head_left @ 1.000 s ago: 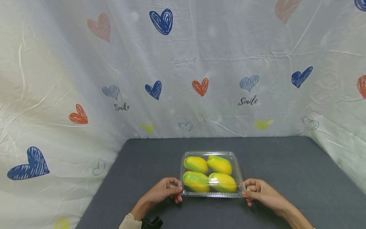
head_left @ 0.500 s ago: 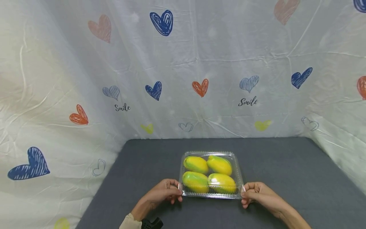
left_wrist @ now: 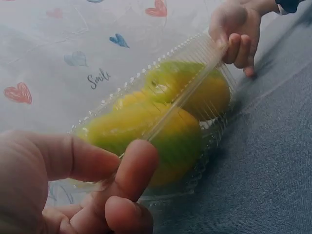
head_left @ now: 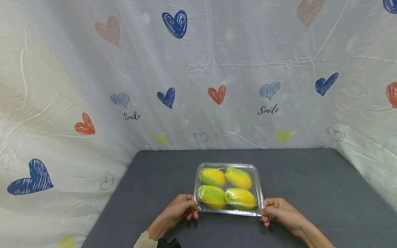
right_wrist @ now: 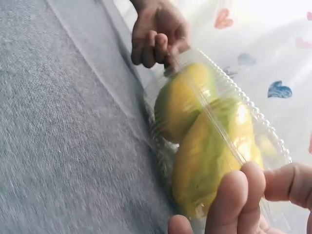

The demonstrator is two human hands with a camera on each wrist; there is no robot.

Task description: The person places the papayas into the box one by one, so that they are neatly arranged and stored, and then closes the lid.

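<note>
A clear plastic clamshell box (head_left: 229, 213) with several yellow-green mangoes (head_left: 238, 198) inside sits at the middle of the table, its lid down over the fruit. My left hand (head_left: 180, 208) pinches the rim at the near left corner between thumb and fingers. At the near right corner, my right hand (head_left: 280, 213) pinches the same rim. Both wrist views show the thumb and fingertips meeting on the thin front lip, with mangoes (left_wrist: 146, 131) close behind the ribbed wall. The fruit's undersides are hidden.
A dark grey cloth covers the table (head_left: 167, 172). Behind and at both sides hangs a white curtain (head_left: 242, 41) printed with hearts and the word "Smile". A black device (head_left: 169, 243) is strapped at my left wrist, beside a cream sleeve (head_left: 145, 240).
The box's near edge has shifted slightly towards me, more so at the right corner. My right hand has moved a little left and nearer with it; both hands stay on the rim.
</note>
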